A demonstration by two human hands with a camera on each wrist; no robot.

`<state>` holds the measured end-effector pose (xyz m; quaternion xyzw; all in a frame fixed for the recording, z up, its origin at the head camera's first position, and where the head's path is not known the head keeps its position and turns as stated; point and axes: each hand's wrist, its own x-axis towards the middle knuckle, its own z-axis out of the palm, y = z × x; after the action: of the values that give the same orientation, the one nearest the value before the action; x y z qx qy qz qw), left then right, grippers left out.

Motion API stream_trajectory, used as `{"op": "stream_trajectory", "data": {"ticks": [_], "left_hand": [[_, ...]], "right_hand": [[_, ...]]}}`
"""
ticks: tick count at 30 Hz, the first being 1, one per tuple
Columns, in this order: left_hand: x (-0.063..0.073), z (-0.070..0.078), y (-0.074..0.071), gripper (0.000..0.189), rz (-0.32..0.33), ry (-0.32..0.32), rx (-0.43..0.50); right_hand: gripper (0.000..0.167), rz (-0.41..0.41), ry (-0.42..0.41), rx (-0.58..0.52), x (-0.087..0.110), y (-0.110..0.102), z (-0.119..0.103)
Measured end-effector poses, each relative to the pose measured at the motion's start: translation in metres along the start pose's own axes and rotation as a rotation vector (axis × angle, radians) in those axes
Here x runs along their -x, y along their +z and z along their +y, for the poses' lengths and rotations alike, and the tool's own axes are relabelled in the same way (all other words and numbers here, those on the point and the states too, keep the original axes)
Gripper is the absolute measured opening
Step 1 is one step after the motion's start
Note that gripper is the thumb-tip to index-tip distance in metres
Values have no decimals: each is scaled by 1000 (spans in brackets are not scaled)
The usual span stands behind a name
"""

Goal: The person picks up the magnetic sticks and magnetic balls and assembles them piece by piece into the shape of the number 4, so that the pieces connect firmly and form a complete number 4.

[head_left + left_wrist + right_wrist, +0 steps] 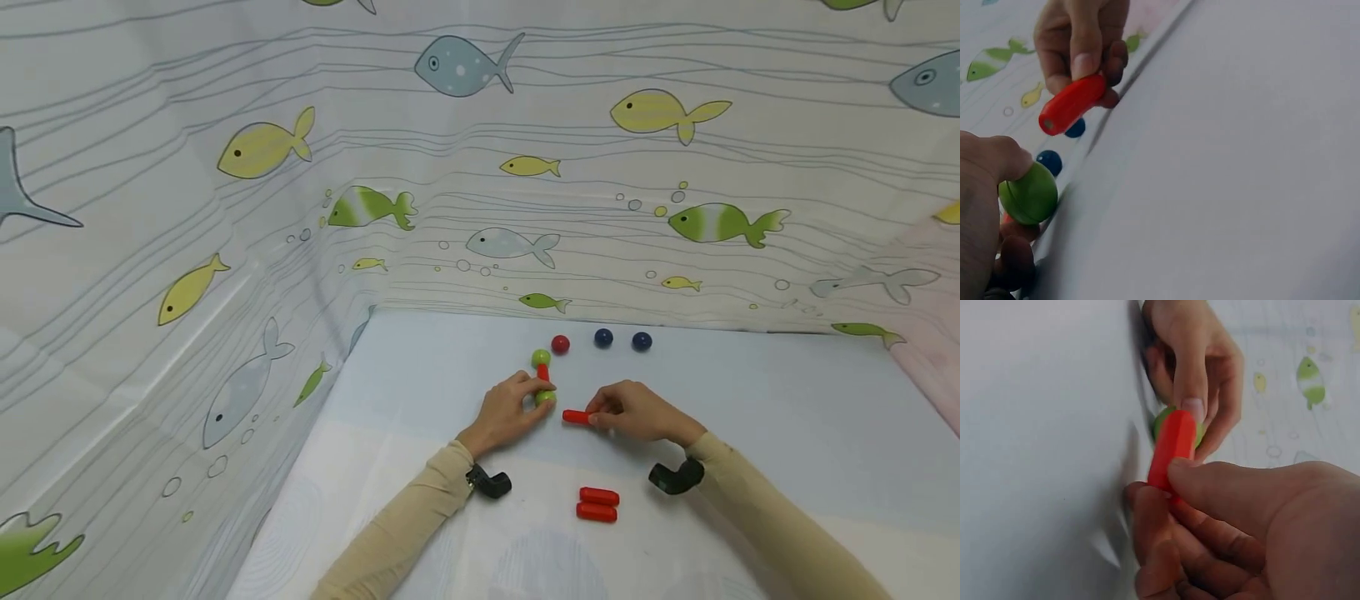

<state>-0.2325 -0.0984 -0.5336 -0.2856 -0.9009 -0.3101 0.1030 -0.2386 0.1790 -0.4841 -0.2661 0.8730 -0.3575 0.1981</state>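
Note:
My left hand (513, 410) pinches a green ball (1030, 195) between thumb and fingers. A red rod (543, 372) runs from that ball to a second green ball (541, 358) just beyond it. To the right, my right hand (636, 410) holds another red rod (576, 417) by one end, between thumb and fingertips. In the left wrist view this rod's near end shows a small hole, and it points toward the left hand's ball. From the right wrist the rod overlaps the green ball behind it.
Two more red rods (598, 504) lie side by side nearer the front. Behind the hands sit a red ball (560, 344) and two dark blue balls, one (603, 337) left of the other (642, 342). A fish-patterned curtain (450, 150) borders the white table (787, 433) at the back and left.

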Motion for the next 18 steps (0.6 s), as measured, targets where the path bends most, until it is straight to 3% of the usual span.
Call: {"op": "stream_trajectory", "data": {"ticks": [8, 18], "left_hand": [[0, -2, 4, 26, 28, -6, 20], [-2, -1, -1, 27, 25, -39, 29]], "right_hand": [[21, 134, 76, -19, -17, 1, 10], [22, 183, 63, -29, -32, 5, 15]]}}
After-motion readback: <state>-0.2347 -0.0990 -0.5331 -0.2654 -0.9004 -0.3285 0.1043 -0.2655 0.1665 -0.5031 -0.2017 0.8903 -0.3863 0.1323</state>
